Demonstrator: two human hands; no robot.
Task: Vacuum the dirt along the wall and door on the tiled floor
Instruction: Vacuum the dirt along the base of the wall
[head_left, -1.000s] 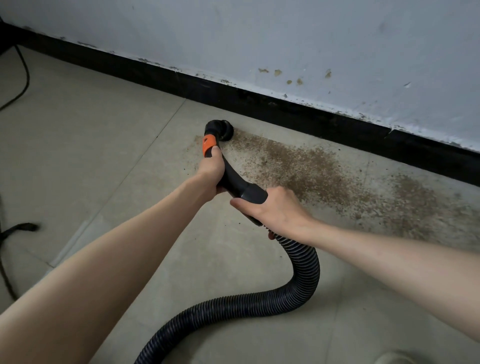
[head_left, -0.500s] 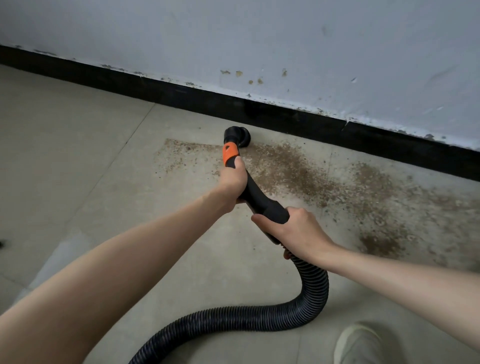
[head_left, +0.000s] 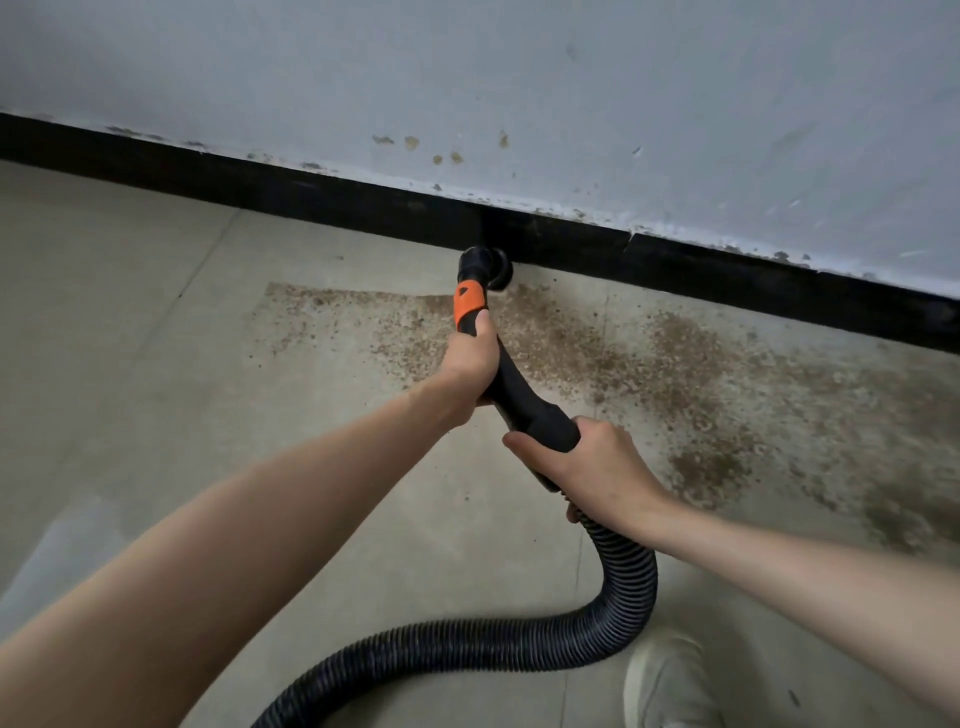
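A black vacuum handle with an orange band ends in a round black nozzle that sits on the floor against the black skirting board. My left hand grips the handle just below the orange band. My right hand grips its lower end, where the ribbed black hose begins and curls off toward the bottom left. Brown dirt is spread over the beige tiled floor from below the nozzle out to the right.
A pale blue-grey wall with chipped paint rises above the skirting. A white shoe stands at the bottom right beside the hose. No door shows.
The nozzle has moved right along the wall and forward onto the skirting board, both hands travelling with it. More dirt to the right and the shoe have come into view.
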